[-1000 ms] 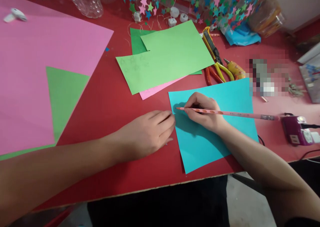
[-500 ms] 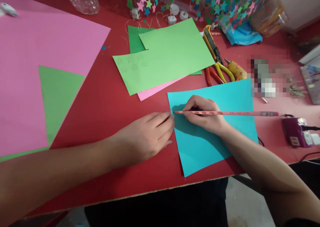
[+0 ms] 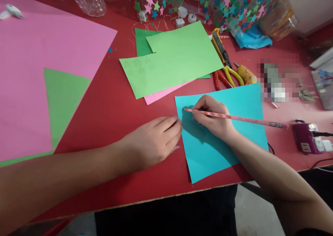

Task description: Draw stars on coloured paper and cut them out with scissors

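Observation:
A turquoise sheet of paper (image 3: 218, 153) lies on the red table (image 3: 114, 116). My right hand (image 3: 214, 118) is over it, closed around a long pink pencil (image 3: 244, 119). The pencil's tip is at the upper left part of the sheet; whether it touches the paper I cannot tell. No marks are plain on the turquoise surface. My left hand (image 3: 156, 139) lies palm down with its fingers stretched out, the fingertips at the sheet's left edge.
Light green paper (image 3: 179, 61) with faint pencilled stars lies beyond. Near it are pliers (image 3: 230, 75), a box cutter (image 3: 220, 47) and a yellow glue gun (image 3: 246, 73). Pink paper (image 3: 65, 49) covers the left. Strings of paper stars (image 3: 231, 7) hang behind. A purple power adapter (image 3: 307, 137) stands right.
My right hand has shifted slightly upward, taking the pencil tip away from the sheet's left edge, and the pencil's eraser end has dropped lower. My left hand stays at the edge.

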Demonstrator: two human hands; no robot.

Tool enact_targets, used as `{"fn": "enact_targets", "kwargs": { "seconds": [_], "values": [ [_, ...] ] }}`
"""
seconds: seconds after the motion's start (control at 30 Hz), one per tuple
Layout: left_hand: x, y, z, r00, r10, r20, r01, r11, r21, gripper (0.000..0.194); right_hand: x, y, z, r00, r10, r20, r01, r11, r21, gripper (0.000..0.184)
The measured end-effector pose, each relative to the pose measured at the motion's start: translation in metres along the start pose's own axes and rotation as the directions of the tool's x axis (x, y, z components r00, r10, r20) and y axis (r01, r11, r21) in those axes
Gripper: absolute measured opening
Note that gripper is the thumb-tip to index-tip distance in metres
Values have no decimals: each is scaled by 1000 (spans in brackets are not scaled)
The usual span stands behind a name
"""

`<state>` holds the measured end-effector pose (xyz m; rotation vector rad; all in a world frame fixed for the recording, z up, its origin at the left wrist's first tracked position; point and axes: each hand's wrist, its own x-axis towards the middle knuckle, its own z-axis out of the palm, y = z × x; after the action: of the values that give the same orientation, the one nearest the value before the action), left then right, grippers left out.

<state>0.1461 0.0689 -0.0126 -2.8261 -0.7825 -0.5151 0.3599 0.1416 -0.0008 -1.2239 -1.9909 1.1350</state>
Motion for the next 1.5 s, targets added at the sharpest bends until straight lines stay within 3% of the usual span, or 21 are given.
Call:
{"fn": "enact_targets", "kwargs": {
  "seconds": [0.7, 1.5],
  "values": [
    [0, 0, 0, 1000, -5, 4, 5, 1000, -29, 35, -2, 3, -6, 996, -79, 30, 79, 997, -1, 15],
    [1, 1, 0, 1000, -22, -15, 21, 998, -67, 35, -3, -3, -3, 994, -36, 101, 41, 998, -46, 12]
  ]
}}
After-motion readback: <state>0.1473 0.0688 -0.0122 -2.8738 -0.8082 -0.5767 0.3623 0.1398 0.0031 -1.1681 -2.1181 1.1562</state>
